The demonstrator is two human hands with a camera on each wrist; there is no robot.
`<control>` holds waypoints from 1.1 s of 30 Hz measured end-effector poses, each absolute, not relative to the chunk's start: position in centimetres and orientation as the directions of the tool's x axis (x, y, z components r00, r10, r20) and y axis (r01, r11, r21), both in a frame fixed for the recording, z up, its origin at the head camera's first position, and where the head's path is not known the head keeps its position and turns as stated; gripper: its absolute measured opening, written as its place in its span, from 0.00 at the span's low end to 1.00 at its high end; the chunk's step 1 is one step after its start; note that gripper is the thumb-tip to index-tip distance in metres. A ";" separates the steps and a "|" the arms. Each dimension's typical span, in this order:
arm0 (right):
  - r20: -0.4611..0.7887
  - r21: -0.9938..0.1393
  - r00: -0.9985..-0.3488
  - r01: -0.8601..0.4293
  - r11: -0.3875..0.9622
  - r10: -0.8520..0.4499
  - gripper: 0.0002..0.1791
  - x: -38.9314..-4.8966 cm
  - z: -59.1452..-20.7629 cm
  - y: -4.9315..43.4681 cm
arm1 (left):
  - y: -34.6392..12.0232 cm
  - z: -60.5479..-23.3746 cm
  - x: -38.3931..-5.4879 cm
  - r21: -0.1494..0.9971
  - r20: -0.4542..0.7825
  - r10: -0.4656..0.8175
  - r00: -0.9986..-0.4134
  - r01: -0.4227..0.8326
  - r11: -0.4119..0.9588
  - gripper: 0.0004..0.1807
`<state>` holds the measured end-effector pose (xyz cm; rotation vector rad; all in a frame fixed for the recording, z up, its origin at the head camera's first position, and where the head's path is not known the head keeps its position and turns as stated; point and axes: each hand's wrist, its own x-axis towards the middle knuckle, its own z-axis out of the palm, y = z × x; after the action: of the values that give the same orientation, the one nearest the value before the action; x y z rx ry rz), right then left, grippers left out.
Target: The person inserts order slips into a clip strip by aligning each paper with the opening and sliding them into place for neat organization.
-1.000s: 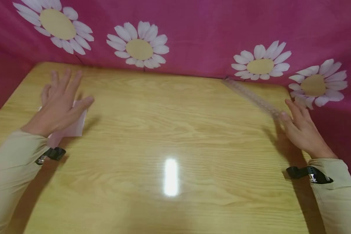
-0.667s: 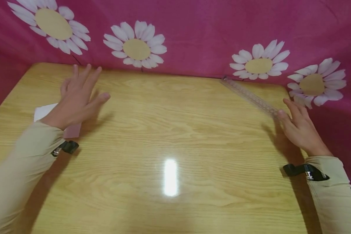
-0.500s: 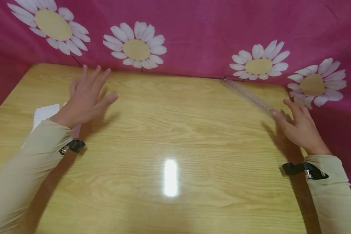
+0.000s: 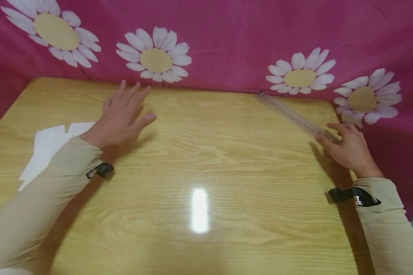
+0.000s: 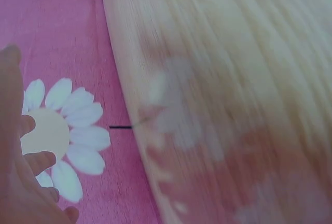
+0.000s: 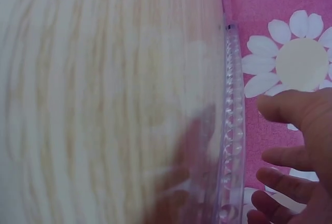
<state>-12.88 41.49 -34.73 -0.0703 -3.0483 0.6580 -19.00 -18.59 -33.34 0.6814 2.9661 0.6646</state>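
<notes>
Two hands out over wood-grain table [image 4: 234,160], well apart. L hand [image 4: 120,118]: wide, fingers spread, thumb stuck out; raised off wood w/ shadow below, fingertips overlapping far edge in head view. Behind it, partly under L forearm, white paper [image 4: 46,147] in pieces on table; some wood betw. paper & L edge, more betw. paper & far edge.

R hand [image 4: 352,149]: also wide, fingers apart, right at R edge, much of that edge hidden by hand & arm. Clear plastic strip [image 4: 292,115] lying diag. in far R area: one end at far edge, other by R thumb. In R-wrist view, sliver of pink betw. fingertips & strip; contact elsewhere, can't tell.

Far edge close against pink cloth [image 4: 227,46] w/ big white daisies [image 4: 156,60]; tight there, same on R side. Most room mid-table: broad stretch betw. hands, on toward near side, w/ bright glare patch [image 4: 200,211]. Black straps [image 4: 104,170] at both wrists, tan sleeves [image 4: 51,202].
</notes>
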 end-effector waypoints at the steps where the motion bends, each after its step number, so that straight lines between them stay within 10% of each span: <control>1: 0.013 -0.406 -0.999 0.040 0.913 0.049 0.38 -12.9 -34.8 41.6 | -18.3 -33.4 -19.1 0.412 0.066 0.427 -0.902 0.414 0.812 0.45; 33: 0.028 -0.349 -0.993 0.099 0.932 0.116 0.21 -13.3 -36.0 43.2 | -9.0 -34.4 -22.2 0.339 0.043 0.581 -0.813 0.559 0.757 0.40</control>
<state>-13.30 43.18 -36.00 -0.1688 -3.0400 0.5461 -22.21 -8.95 -34.39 0.9369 2.8833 0.5251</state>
